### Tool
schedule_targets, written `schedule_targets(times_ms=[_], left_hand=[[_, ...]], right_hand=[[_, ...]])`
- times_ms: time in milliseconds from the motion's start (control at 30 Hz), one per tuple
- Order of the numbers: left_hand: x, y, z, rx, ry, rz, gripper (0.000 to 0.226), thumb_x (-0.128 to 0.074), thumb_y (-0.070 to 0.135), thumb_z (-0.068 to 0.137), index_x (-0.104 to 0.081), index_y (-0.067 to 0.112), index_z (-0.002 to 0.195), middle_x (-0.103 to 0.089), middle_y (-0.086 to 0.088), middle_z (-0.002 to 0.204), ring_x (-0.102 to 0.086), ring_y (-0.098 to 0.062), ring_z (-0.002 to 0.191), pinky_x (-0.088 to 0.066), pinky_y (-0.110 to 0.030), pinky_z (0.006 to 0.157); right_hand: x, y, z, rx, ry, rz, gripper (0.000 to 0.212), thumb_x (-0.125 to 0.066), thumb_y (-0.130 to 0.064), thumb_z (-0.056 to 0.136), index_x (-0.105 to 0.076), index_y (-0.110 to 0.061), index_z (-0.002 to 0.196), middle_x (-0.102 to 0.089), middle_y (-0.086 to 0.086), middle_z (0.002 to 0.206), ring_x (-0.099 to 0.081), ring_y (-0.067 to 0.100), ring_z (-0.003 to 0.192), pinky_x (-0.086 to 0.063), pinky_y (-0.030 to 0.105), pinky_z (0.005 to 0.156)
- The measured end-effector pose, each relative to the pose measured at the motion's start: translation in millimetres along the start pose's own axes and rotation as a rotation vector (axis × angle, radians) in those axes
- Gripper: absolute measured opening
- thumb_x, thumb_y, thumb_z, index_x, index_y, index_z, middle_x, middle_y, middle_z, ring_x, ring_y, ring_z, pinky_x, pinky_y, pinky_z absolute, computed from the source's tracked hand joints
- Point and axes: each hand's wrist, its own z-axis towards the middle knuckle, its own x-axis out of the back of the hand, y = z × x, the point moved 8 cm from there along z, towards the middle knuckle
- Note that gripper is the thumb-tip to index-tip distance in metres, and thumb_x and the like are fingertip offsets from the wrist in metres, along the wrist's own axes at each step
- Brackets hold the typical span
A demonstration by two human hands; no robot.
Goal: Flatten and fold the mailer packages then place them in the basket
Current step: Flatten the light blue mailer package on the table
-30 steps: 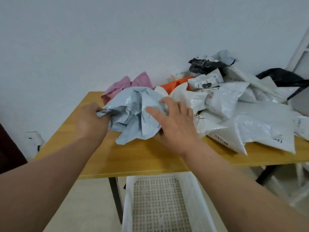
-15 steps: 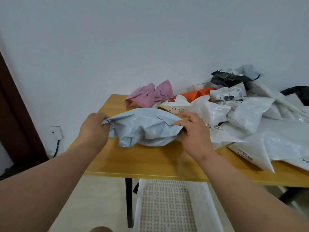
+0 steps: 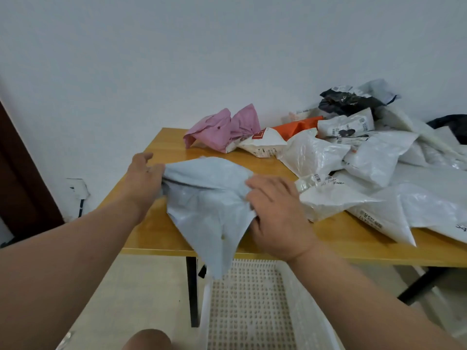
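The grey mailer (image 3: 207, 198) lies between both hands, left hand (image 3: 144, 178) and right hand (image 3: 275, 213) fingers clamped on opposite edges, its corner overhanging the counter (image 3: 328, 246) above the basket (image 3: 252, 311).

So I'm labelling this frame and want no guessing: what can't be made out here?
All head view:
- Right hand: fingertips tucked under the grey mailer.
- Basket: near end cut off by the bottom edge, far rim behind the mailer's hanging corner.
- Label print on the white mailers: too small.
- Black mailer: partly buried.
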Motion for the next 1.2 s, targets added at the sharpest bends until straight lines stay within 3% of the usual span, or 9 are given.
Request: schedule_targets(times_ms=[133,267,367,467,633,867,1033,1133,1200], left_hand=[[-21,5,-10,-0.050,-0.073,0.635,0.082,-0.051,0.068,0.086,-0.016,0.036,0.153,0.005,0.001,0.162,-0.004,-0.031,0.147,-0.022,-0.054,0.114],[-33,18,-23,-0.167,0.047,0.553,0.071,-0.063,0.049,0.087,-0.030,0.023,0.144,-0.016,-0.006,0.150,-0.020,-0.032,0.136,-0.029,-0.048,0.109],[-50,10,-23,-0.156,-0.043,0.416,0.068,-0.066,0.043,0.086,-0.035,0.014,0.139,-0.030,-0.011,0.142,-0.037,-0.033,0.129,-0.036,-0.045,0.108],[-63,2,-29,-0.140,-0.173,0.482,0.082,-0.064,0.060,0.081,-0.031,0.017,0.142,-0.032,-0.010,0.144,-0.041,-0.032,0.130,-0.038,-0.047,0.107],[-73,-2,-34,-0.181,-0.312,0.675,0.094,-0.059,0.070,0.080,-0.018,0.024,0.151,-0.019,0.000,0.159,-0.028,-0.025,0.143,-0.030,-0.045,0.111],[-60,-39,-19,-0.147,-0.440,0.970,0.097,-0.032,0.091,0.072,-0.003,0.045,0.151,-0.001,0.009,0.163,-0.014,-0.024,0.149,-0.024,-0.054,0.115],[-60,-31,-9,-0.144,-0.323,0.901,0.060,-0.026,0.073,0.088,-0.038,0.047,0.140,-0.035,0.003,0.148,-0.029,-0.027,0.139,-0.025,-0.052,0.111],[-65,-35,-4,-0.234,-0.314,0.785,0.055,-0.023,0.061,0.090,-0.059,0.036,0.122,-0.045,0.001,0.140,-0.030,-0.025,0.136,-0.022,-0.042,0.113],[-68,-45,-1,-0.258,-0.334,0.792,0.054,-0.034,0.064,0.088,-0.053,0.033,0.129,-0.038,0.001,0.149,-0.023,-0.026,0.142,-0.016,-0.039,0.117]], right_hand=[[-26,-26,-11,0.036,-0.347,-0.013,0.024,-0.050,-0.035,0.076,-0.060,-0.021,0.092,-0.063,-0.006,0.095,-0.060,0.018,0.104,-0.022,0.044,0.115],[-43,-36,-15,-0.056,-0.594,0.218,0.050,-0.046,-0.049,0.073,-0.050,-0.027,0.118,-0.061,-0.007,0.103,-0.057,0.014,0.100,-0.024,0.042,0.115],[-35,-18,-2,-0.347,-0.421,0.594,0.036,-0.056,-0.037,0.084,-0.053,-0.022,0.117,-0.057,-0.006,0.107,-0.055,0.009,0.097,-0.048,0.033,0.090],[-22,14,4,-0.446,-0.160,0.327,0.021,-0.052,-0.025,0.092,-0.057,-0.016,0.110,-0.050,-0.002,0.112,-0.048,0.013,0.100,-0.045,0.033,0.088],[-65,29,-29,-0.491,-0.549,0.073,0.051,-0.039,-0.044,0.098,-0.034,-0.030,0.147,-0.023,-0.003,0.158,-0.017,0.021,0.145,-0.022,0.042,0.119],[-69,36,-33,-0.479,-0.629,-0.007,0.053,-0.031,-0.060,0.095,-0.034,-0.041,0.144,-0.033,-0.013,0.151,-0.031,0.018,0.137,-0.030,0.045,0.110],[-59,36,-5,-0.513,-0.446,-0.112,0.042,-0.032,-0.055,0.093,-0.056,-0.028,0.115,-0.054,-0.004,0.113,-0.046,0.022,0.108,-0.032,0.043,0.096],[-72,27,-4,-0.447,-0.443,-0.007,0.042,-0.038,-0.045,0.097,-0.045,-0.031,0.136,-0.041,-0.001,0.139,-0.032,0.025,0.131,-0.028,0.043,0.108],[-87,22,-12,-0.407,-0.559,0.080,0.050,-0.035,-0.041,0.099,-0.029,-0.039,0.149,-0.018,-0.003,0.160,-0.010,0.024,0.148,-0.014,0.044,0.120]])
